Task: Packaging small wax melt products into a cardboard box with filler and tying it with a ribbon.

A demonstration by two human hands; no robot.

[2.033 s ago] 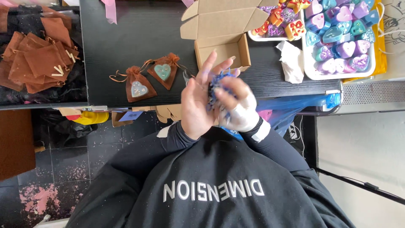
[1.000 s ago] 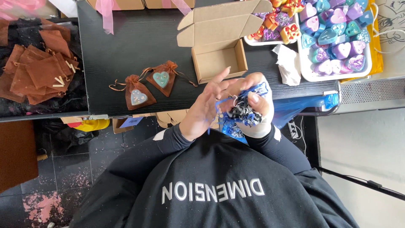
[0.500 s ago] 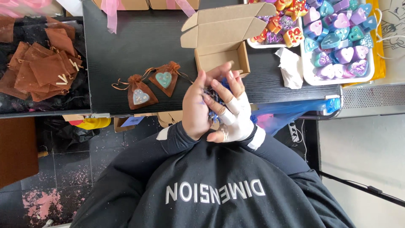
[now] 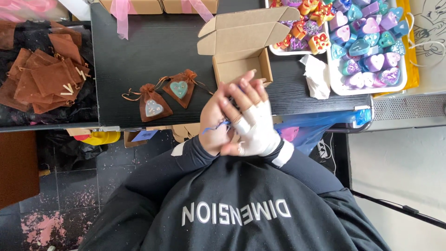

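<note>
Seen from above: both hands pressed together at the near edge of the black desk [image 4: 139, 60], just above the chest. Left hand [image 4: 214, 123] bare, cupped against the right hand [image 4: 256, 126], which wears a white wrap across palm and knuckles. Fingers [image 4: 234, 95] of both hands interlaced and pointing far, toward the open cardboard box [image 4: 241, 65]. Squeezed between the palms, a blue crinkly thing [image 4: 218, 125], mostly hidden; only a thin blue strand sticking out at the left of the clasp and a sliver of blue between the fingertips. Kind of thing impossible to tell.

On the desk just left of the hands, two small brown organza pouches: near pouch [image 4: 151, 104] with a pale heart inside, far pouch [image 4: 181, 88] with a teal heart inside, drawstrings loose, lying close together but apart. Further left, off the desk edge, a heap of flat empty brown pouches [image 4: 44, 76] on dark fabric. At the far right, a white tray [image 4: 367, 88] packed with heart-shaped soaps in purple, teal and pink, and beside it a second tray [image 4: 278, 50] with orange and purple pieces. Crumpled white tissue [image 4: 316, 76] lying between the box and the tray. Pink ribbon [image 4: 121, 18] hanging over the far desk edge.
</note>
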